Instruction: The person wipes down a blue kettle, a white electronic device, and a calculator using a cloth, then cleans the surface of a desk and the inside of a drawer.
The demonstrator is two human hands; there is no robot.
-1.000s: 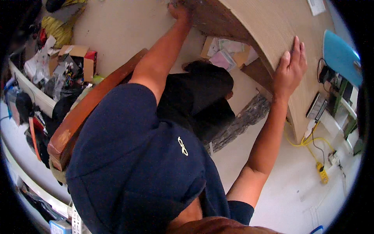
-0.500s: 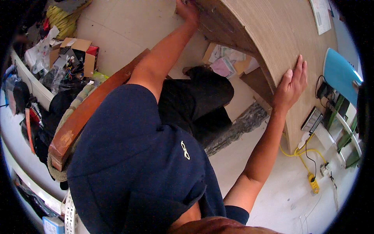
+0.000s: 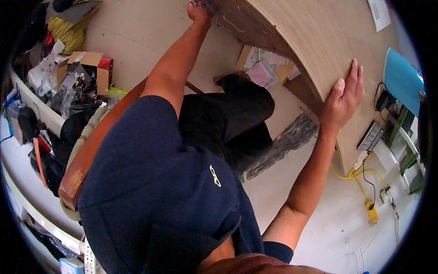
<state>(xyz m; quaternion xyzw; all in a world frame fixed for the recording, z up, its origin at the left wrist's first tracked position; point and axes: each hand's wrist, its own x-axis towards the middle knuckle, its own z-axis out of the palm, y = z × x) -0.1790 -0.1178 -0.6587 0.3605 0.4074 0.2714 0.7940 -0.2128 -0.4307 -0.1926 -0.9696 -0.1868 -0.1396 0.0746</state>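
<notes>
Pale floor is seen toward eleven o'clock from the middle of the view, bordered by clutter: at ten, a yellow sack is heaped up, and near it an opened box is stuffed with wires. From twelve to three the view is taken up by the wooden desk, its edge bent by the lens. On its top, toward three, the right hand is laid flat, fingers stretched out, with nothing held. At twelve, the left hand is placed by the desk's far left end with fingers curled; whether anything is gripped cannot be told.

Knee room under the desk is filled by dark trousers, by which a rough grey slab at three is partly covered. Beyond the knees, at one, loose papers are gathered low down. At nine, a wooden chair is partly hidden by the navy shirt.

Past the right hand, between two and three, a blue panel is propped; toward four, a yellow cable is looped above a power strip.
</notes>
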